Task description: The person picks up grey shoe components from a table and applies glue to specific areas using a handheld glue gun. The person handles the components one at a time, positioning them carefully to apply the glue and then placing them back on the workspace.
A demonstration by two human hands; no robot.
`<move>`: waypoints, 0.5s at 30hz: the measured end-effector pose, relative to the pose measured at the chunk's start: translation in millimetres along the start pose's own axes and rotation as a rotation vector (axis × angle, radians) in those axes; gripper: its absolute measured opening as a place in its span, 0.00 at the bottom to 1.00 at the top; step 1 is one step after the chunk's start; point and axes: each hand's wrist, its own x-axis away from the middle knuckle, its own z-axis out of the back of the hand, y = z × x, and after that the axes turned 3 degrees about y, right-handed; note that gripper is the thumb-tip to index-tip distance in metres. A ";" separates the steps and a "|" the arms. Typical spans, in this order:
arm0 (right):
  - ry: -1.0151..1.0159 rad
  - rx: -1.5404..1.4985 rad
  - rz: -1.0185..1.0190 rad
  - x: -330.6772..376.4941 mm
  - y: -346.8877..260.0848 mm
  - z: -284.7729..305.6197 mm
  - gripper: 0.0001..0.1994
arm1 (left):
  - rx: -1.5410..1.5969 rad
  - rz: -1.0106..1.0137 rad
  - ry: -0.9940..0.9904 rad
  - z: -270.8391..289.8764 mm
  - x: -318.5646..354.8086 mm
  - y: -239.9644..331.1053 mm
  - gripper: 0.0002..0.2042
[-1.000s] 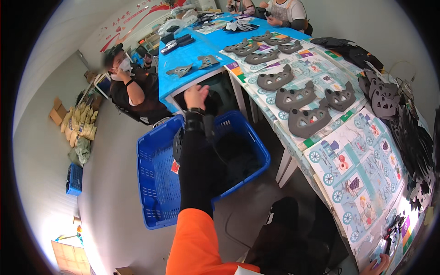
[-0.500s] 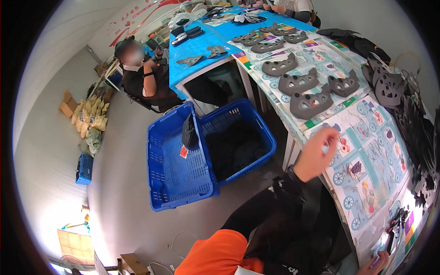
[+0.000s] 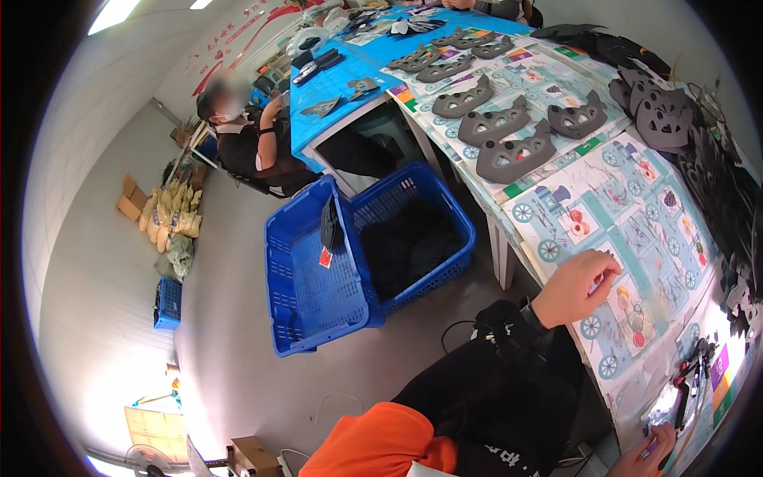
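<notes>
Grey floor lies left of my hands; my left hand, fingers loosely curled and pinching nothing, rests on the worktop's patterned mat. Nearest grey foam cutout lies ahead, long axis crosswise. My right hand, barely visible, grips something unclear.

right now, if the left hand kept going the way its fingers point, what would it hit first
Most likely the printed table cover, just ahead of the left hand and its curled fingers. Farther along that line lie the grey foam cutouts, though depth is unclear.
</notes>
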 end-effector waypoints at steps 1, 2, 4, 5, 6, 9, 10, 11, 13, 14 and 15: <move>-0.002 0.002 -0.005 -1.1 -1.5 0.4 0.12 | 0.006 0.022 0.034 -0.7 -0.2 -1.4 0.07; -0.011 0.002 -0.020 -1.6 -2.6 1.1 0.11 | 0.017 0.068 0.018 -0.8 0.9 -2.2 0.07; -0.016 0.003 -0.034 -0.8 -2.4 2.0 0.10 | 0.008 0.077 0.019 -0.9 1.4 -0.7 0.07; -0.021 -0.019 -0.056 0.4 -1.8 2.1 0.10 | -0.002 0.087 0.025 -1.2 1.2 0.0 0.07; -0.027 -0.043 -0.075 1.1 -1.2 2.3 0.10 | -0.001 0.085 0.024 -1.4 1.3 -0.1 0.07; -0.049 -0.023 -0.083 2.1 0.3 3.2 0.10 | -0.008 0.062 0.023 -0.9 1.4 -0.3 0.07; -0.049 -0.020 -0.081 2.2 0.6 3.1 0.10 | -0.016 0.074 0.007 0.0 1.5 0.1 0.07; -0.046 -0.032 -0.082 2.6 0.7 2.4 0.10 | -0.025 0.087 -0.009 0.5 1.4 0.2 0.07; -0.045 -0.038 -0.082 3.9 1.1 2.4 0.10 | -0.027 0.067 -0.002 -0.5 0.2 -1.6 0.07; -0.036 -0.036 -0.064 4.9 2.9 1.9 0.10 | -0.033 0.047 0.004 -0.9 0.5 -2.3 0.07; -0.025 -0.034 -0.046 5.2 4.2 1.4 0.10 | -0.029 0.046 0.003 -1.1 0.3 -2.6 0.07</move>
